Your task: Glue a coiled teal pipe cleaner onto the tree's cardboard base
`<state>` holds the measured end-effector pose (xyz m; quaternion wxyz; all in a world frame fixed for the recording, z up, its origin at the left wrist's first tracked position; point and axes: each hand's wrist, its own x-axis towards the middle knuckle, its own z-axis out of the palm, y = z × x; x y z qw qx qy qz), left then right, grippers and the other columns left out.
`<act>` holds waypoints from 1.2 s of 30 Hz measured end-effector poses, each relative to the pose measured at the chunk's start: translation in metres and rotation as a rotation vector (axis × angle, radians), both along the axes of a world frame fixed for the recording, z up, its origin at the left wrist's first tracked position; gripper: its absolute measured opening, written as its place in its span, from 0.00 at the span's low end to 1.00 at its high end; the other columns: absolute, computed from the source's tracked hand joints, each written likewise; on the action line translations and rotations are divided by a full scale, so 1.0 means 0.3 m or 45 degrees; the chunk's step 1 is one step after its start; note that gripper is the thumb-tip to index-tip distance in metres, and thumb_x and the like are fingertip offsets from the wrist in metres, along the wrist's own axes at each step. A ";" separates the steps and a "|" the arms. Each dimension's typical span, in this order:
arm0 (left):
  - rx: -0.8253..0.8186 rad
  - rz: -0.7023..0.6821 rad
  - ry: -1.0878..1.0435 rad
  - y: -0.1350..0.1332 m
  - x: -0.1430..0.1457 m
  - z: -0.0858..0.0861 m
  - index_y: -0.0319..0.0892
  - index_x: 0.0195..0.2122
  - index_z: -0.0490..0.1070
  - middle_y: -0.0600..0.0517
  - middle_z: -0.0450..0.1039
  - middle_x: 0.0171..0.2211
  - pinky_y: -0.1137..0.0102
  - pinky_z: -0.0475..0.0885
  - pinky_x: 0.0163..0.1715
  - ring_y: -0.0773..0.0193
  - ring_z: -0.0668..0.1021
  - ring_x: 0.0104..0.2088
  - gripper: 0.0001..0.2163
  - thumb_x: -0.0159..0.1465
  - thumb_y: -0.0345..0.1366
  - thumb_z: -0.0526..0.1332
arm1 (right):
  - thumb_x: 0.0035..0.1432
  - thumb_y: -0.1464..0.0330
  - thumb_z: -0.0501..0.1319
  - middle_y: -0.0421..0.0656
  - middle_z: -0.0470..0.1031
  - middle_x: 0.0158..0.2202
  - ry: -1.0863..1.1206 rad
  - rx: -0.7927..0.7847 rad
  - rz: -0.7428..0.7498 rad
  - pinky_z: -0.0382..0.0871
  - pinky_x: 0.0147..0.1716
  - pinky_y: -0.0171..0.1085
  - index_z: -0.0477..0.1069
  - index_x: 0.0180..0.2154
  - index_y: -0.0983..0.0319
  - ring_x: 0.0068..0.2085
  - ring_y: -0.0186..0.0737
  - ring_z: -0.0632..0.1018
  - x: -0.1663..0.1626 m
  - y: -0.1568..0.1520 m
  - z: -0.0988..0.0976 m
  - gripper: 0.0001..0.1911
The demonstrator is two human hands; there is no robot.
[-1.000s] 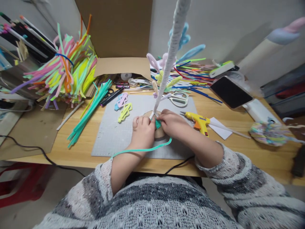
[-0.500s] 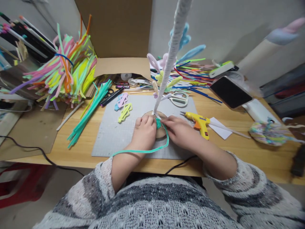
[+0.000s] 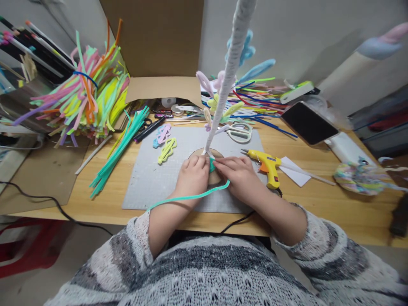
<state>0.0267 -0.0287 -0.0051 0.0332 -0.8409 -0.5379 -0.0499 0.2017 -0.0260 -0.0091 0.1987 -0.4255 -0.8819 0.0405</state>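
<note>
A round cardboard base (image 3: 214, 178) lies on the grey cutting mat (image 3: 146, 182), and a tall white wrapped stem (image 3: 225, 85) rises from it. My left hand (image 3: 193, 175) has its fingers bent over the base's left side, pressing by a patch of teal pipe cleaner (image 3: 212, 165) at the stem's foot. From the right, my right hand (image 3: 238, 173) pinches the teal pipe cleaner against that patch. Its loose length curves from the right hand across my left wrist. Fingers hide part of the base.
A yellow glue gun (image 3: 267, 165) lies right of my hands, with scissors (image 3: 239, 132) beyond the stem. Teal pipe cleaners (image 3: 119, 151), a marker (image 3: 150, 129) and bent zigzag shapes (image 3: 167, 150) are on the left. A phone (image 3: 309, 123) rests at the right.
My right hand has shifted slightly, its fingers closer over the teal patch. The pipe cleaner's loop beside it is now lower and flatter. My left hand stays almost in place.
</note>
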 end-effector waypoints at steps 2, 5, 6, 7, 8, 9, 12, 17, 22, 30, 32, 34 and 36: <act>-0.005 -0.005 -0.005 0.000 -0.005 -0.002 0.38 0.56 0.66 0.44 0.71 0.51 0.61 0.64 0.45 0.54 0.70 0.51 0.16 0.69 0.33 0.49 | 0.60 0.79 0.51 0.47 0.75 0.54 0.040 -0.039 -0.012 0.55 0.48 0.48 0.69 0.54 0.61 0.53 0.46 0.73 0.000 0.000 0.001 0.22; -0.016 -0.032 -0.006 0.003 -0.014 -0.007 0.39 0.55 0.66 0.45 0.71 0.50 0.60 0.63 0.44 0.55 0.70 0.51 0.15 0.69 0.33 0.50 | 0.58 0.79 0.51 0.46 0.76 0.52 0.115 -0.131 -0.053 0.56 0.48 0.47 0.68 0.55 0.60 0.52 0.46 0.73 0.000 0.006 -0.001 0.24; -0.017 -0.038 -0.007 0.005 -0.017 -0.008 0.39 0.55 0.67 0.46 0.72 0.50 0.60 0.63 0.44 0.55 0.70 0.51 0.15 0.69 0.33 0.50 | 0.57 0.79 0.52 0.47 0.76 0.51 0.140 -0.166 -0.074 0.57 0.47 0.47 0.67 0.55 0.60 0.51 0.46 0.73 0.000 0.010 -0.004 0.25; -0.018 -0.042 -0.006 0.006 -0.019 -0.009 0.40 0.54 0.67 0.46 0.72 0.50 0.60 0.63 0.43 0.55 0.70 0.51 0.15 0.69 0.33 0.50 | 0.57 0.79 0.52 0.47 0.76 0.51 0.165 -0.198 -0.096 0.58 0.47 0.47 0.67 0.55 0.60 0.51 0.47 0.74 0.000 0.014 -0.007 0.25; -0.018 -0.045 -0.005 0.007 -0.021 -0.009 0.41 0.54 0.67 0.47 0.72 0.50 0.60 0.63 0.43 0.55 0.70 0.50 0.15 0.69 0.33 0.51 | 0.56 0.79 0.52 0.48 0.76 0.50 0.190 -0.222 -0.115 0.58 0.46 0.47 0.67 0.56 0.60 0.50 0.47 0.74 -0.001 0.019 -0.011 0.26; -0.017 -0.047 -0.003 0.009 -0.023 -0.010 0.41 0.54 0.67 0.47 0.72 0.50 0.60 0.62 0.43 0.55 0.70 0.50 0.14 0.69 0.33 0.51 | 0.56 0.78 0.53 0.48 0.77 0.49 0.214 -0.239 -0.131 0.59 0.46 0.47 0.66 0.56 0.61 0.50 0.48 0.74 -0.001 0.023 -0.016 0.26; -0.011 -0.042 0.005 0.010 -0.023 -0.011 0.42 0.55 0.65 0.47 0.72 0.49 0.60 0.62 0.42 0.55 0.70 0.50 0.15 0.69 0.32 0.51 | 0.57 0.76 0.54 0.48 0.76 0.49 0.282 -0.245 -0.150 0.59 0.47 0.46 0.66 0.56 0.61 0.50 0.48 0.74 -0.001 0.033 -0.030 0.25; 0.000 -0.023 -0.014 0.004 -0.021 -0.014 0.42 0.57 0.64 0.48 0.71 0.52 0.59 0.62 0.43 0.56 0.70 0.50 0.16 0.69 0.33 0.50 | 0.60 0.74 0.54 0.46 0.77 0.49 0.352 -0.256 -0.126 0.59 0.49 0.47 0.67 0.54 0.59 0.50 0.46 0.75 0.000 0.038 -0.040 0.20; -0.015 -0.022 -0.003 0.005 -0.021 -0.014 0.44 0.56 0.64 0.48 0.71 0.53 0.59 0.61 0.43 0.56 0.70 0.51 0.15 0.69 0.33 0.50 | 0.60 0.74 0.54 0.46 0.77 0.48 0.383 -0.244 -0.140 0.60 0.48 0.47 0.69 0.53 0.60 0.48 0.46 0.75 0.003 0.039 -0.040 0.20; -0.061 -0.084 0.058 0.008 -0.020 0.004 0.40 0.56 0.64 0.47 0.70 0.53 0.59 0.62 0.43 0.55 0.70 0.50 0.16 0.69 0.29 0.48 | 0.51 0.77 0.53 0.47 0.77 0.43 0.483 -0.226 -0.262 0.63 0.47 0.47 0.69 0.47 0.61 0.44 0.47 0.75 -0.007 0.027 -0.027 0.20; -0.058 -0.073 0.046 0.007 -0.020 0.003 0.41 0.56 0.64 0.47 0.70 0.53 0.59 0.62 0.43 0.55 0.70 0.50 0.16 0.69 0.29 0.48 | 0.47 0.78 0.52 0.46 0.76 0.38 0.558 -0.222 -0.319 0.65 0.44 0.45 0.68 0.40 0.60 0.41 0.45 0.74 -0.005 0.026 -0.022 0.18; -0.031 -0.060 0.023 0.004 -0.021 -0.001 0.42 0.57 0.64 0.47 0.70 0.53 0.59 0.61 0.43 0.55 0.70 0.50 0.17 0.69 0.30 0.48 | 0.45 0.79 0.51 0.45 0.75 0.38 0.609 -0.225 -0.308 0.66 0.44 0.45 0.67 0.40 0.59 0.41 0.45 0.74 -0.004 0.028 -0.023 0.19; -0.008 -0.046 -0.007 0.002 -0.021 -0.004 0.43 0.57 0.64 0.47 0.71 0.52 0.59 0.61 0.43 0.55 0.70 0.51 0.16 0.69 0.31 0.49 | 0.45 0.79 0.50 0.46 0.76 0.44 0.587 -0.240 -0.220 0.64 0.48 0.48 0.64 0.48 0.59 0.46 0.46 0.74 -0.008 0.030 -0.029 0.26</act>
